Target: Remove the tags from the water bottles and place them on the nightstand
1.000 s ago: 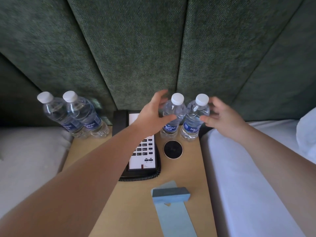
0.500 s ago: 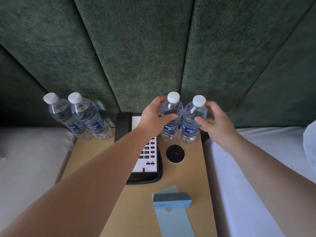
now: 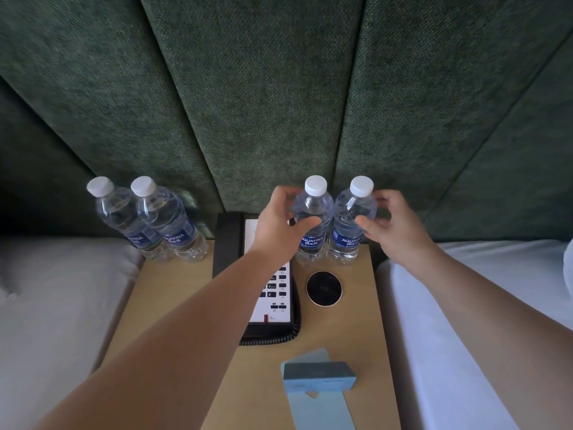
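Observation:
Two clear water bottles with white caps and blue labels stand side by side at the back of the wooden nightstand (image 3: 356,336). My left hand (image 3: 277,226) curls round the left bottle (image 3: 314,212), thumb across its front. The right bottle (image 3: 352,212) has my right hand (image 3: 395,226) curled round it, thumb on its front and fingers behind. Neither bottle shows a tag on its neck. Two more bottles (image 3: 124,217) (image 3: 169,223) lean together at the back left corner. A folded blue paper tag (image 3: 319,372) lies over a longer light-blue tag (image 3: 319,408) at the nightstand's front.
A black and white desk phone (image 3: 274,302) with a coiled cord sits under my left forearm. A round black disc (image 3: 324,288) lies in front of the held bottles. White beds (image 3: 46,305) (image 3: 465,336) flank the nightstand. A green padded headboard (image 3: 279,103) rises behind.
Both hands have reached further in and curled round the two right-hand bottles, which they only approached a second ago. The bottles still stand on the nightstand.

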`<state>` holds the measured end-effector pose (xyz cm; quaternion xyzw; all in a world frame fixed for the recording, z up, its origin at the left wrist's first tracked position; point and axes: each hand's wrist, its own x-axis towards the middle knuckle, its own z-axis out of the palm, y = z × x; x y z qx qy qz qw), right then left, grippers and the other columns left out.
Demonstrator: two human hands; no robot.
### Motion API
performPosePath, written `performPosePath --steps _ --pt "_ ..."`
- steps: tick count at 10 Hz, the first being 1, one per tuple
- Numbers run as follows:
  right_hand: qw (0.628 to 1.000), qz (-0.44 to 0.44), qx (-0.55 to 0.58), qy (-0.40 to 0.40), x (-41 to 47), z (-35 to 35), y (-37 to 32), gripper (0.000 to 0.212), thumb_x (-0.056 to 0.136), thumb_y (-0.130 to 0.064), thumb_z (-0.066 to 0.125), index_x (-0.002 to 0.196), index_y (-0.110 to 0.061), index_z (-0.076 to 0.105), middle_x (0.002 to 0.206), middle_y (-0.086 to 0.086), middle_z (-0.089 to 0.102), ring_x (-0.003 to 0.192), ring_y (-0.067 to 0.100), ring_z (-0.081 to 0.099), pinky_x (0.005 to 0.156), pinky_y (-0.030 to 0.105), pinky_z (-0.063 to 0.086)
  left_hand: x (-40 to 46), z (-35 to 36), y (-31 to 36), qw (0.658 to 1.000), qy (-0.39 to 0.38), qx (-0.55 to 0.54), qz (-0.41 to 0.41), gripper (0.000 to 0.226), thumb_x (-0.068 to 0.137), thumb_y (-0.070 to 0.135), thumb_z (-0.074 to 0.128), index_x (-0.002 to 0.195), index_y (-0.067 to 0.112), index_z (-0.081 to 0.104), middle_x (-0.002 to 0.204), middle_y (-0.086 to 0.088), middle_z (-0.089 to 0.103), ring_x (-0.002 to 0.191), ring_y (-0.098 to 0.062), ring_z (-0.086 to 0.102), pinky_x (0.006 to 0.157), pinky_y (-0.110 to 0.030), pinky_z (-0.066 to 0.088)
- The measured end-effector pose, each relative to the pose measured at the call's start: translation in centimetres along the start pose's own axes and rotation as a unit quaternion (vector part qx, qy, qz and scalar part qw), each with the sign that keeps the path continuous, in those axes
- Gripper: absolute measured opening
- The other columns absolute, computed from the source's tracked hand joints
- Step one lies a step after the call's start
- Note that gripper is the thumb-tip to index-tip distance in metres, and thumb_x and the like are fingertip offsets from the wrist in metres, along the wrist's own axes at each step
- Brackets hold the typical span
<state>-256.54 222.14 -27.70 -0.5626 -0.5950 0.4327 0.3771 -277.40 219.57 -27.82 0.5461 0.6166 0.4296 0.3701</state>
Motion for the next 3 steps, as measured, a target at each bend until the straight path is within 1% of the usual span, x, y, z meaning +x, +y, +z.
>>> performPosePath --steps 1,2,3 --pt "0.998 -0.001 -0.055 0.006 0.1 0.0 -0.1 0.04 0.083 -0.018 0.071 0.111 -0.027 0.043 0.123 -0.004 0.057 0.085 -0.009 0.06 0.078 0.017 0.045 -0.7 0.0 0.3 0.999 0.005 0.03 0.011 0.043 0.08 0.025 0.076 0.112 0.035 0.048 0.099 0.028 0.06 0.094 0.019 0.054 0.075 -0.002 0.039" --pt "0.995 0.016 -0.101 -0.017 0.1 -0.3 -0.2 0.048 0.084 -0.026 0.07 0.124 -0.022 0.044 0.123 -0.004 0.058 0.106 0.009 0.06 0.093 0.032 0.046 -0.8 -0.5 0.5 0.993 -0.012 0.114 0.033 0.052 0.082 0.035 0.072 0.128 0.029 0.047 0.12 0.012 0.06 0.114 -0.005 0.052 0.086 -0.019 0.038" --pt "0.989 0.013 -0.142 -0.024 -1.0 -0.7 -1.5 0.076 0.08 -0.04 0.07 0.144 -0.019 0.034 0.142 -0.002 0.049 0.131 0.017 0.044 0.11 0.038 0.034 -1.4 -1.5 2.0 0.98 -0.012 0.193 0.043 0.065 0.084 0.046 0.066 0.14 0.026 0.039 0.136 0.001 0.053 0.128 -0.019 0.044 0.102 -0.036 0.039"
